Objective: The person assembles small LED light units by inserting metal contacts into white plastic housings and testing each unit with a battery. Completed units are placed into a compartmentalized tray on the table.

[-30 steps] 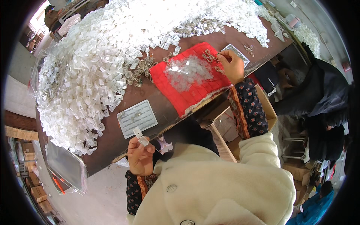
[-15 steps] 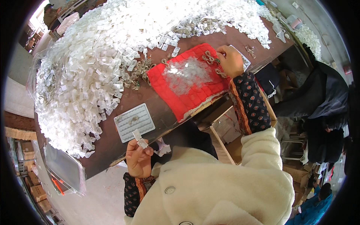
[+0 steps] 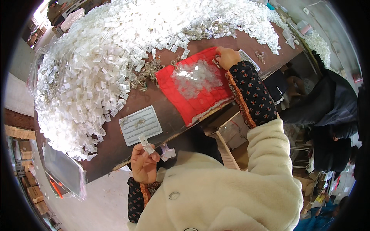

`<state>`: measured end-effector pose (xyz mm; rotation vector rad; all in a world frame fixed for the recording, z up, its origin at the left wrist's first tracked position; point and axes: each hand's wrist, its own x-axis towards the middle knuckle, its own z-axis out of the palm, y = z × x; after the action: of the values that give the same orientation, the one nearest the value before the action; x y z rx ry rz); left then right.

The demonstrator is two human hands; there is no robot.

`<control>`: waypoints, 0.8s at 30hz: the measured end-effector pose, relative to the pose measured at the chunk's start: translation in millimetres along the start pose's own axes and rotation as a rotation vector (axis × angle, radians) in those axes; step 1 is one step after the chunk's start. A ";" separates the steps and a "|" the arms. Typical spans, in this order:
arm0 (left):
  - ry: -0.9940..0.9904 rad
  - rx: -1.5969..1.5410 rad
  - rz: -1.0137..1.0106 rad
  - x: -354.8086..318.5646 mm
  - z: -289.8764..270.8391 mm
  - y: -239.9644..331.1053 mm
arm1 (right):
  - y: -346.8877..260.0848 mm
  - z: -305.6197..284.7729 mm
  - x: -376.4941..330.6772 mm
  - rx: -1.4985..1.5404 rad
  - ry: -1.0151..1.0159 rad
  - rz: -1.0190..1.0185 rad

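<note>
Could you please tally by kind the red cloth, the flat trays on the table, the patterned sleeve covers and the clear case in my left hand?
Red cloth: 1
Flat trays: 2
Patterned sleeve covers: 2
Clear case in left hand: 1
Total: 6

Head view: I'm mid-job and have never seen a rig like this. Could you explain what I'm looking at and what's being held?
There is no robot here. A wide fisheye camera worn on a person's head looks down, so straight edges bend near the rim. Picture left is the person's left.

The left hand holds a small transparent case, its lid open. The right hand is at the far right corner of a red cloth; whether its fingers grip anything is hard to tell.

Thin transparent pieces lie on the cloth. Also on the brown table are a pale ridged tray and a large heap of similar cases.
</note>
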<state>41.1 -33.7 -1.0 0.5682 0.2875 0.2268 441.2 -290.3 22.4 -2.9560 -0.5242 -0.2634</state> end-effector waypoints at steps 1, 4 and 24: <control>-0.003 0.003 -0.001 0.1 0.0 -0.7 | 3.4 -0.7 0.0 0.066 -0.010 -0.032; -0.001 0.008 0.019 0.1 -0.4 -1.5 | 15.0 -8.5 -0.6 0.406 -0.104 0.006; 0.012 0.318 -0.074 5.5 54.0 12.1 | -89.1 -79.5 -111.3 1.926 -0.222 0.074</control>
<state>62.4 -48.9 48.1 0.8691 0.3588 0.1130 295.2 -256.3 87.0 -1.0941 -0.3078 0.3983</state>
